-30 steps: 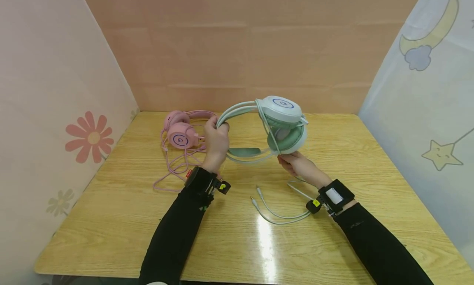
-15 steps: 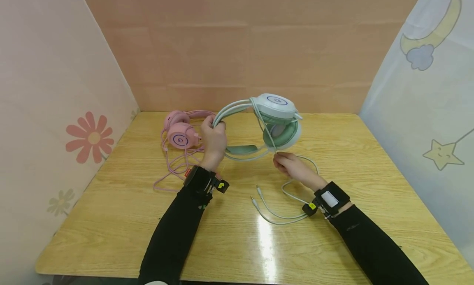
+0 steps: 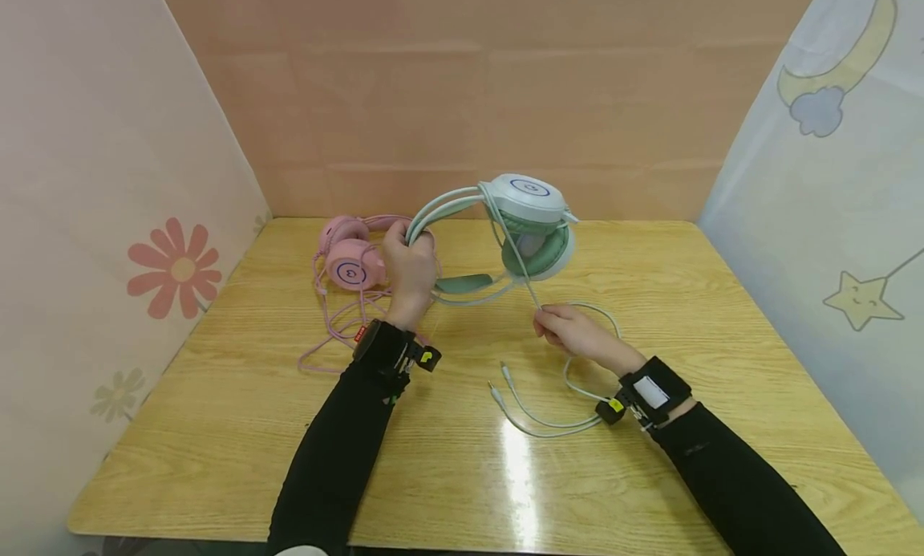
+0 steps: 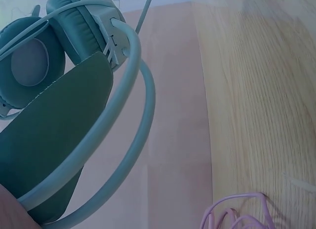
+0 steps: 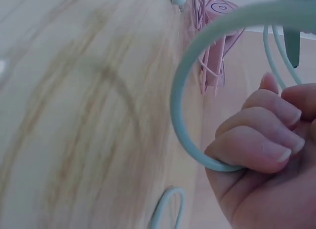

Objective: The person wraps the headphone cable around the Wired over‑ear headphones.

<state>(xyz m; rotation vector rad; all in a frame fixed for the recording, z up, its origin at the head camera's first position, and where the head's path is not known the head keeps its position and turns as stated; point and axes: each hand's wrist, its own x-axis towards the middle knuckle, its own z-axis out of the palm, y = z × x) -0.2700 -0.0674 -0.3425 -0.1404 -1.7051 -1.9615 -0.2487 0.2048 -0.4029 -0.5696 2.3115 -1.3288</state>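
My left hand [image 3: 409, 269] grips the headband of white and mint-green headphones [image 3: 530, 199], which hang above the table with both ear cups to the right. Lower right, my right hand [image 3: 575, 331] pinches the headphones' pale green cable [image 3: 521, 263], drawn taut down from the upper ear cup. In the right wrist view, the fingers [image 5: 256, 140] curl around this cable, and a loop of it arcs past the hand. The cable's two plugs [image 3: 498, 383] lie on the table in front.
Pink headphones [image 3: 354, 265] with a tangled pink cable [image 3: 332, 331] rest on the wooden table [image 3: 216, 428] behind and left of my left hand. A brown backdrop [image 3: 469, 99] closes off the rear, with patterned panels at both sides.
My left hand has carried the green headphones a little left and up. My right hand, lower against the ear cups now, has drawn the cable out straight below them.
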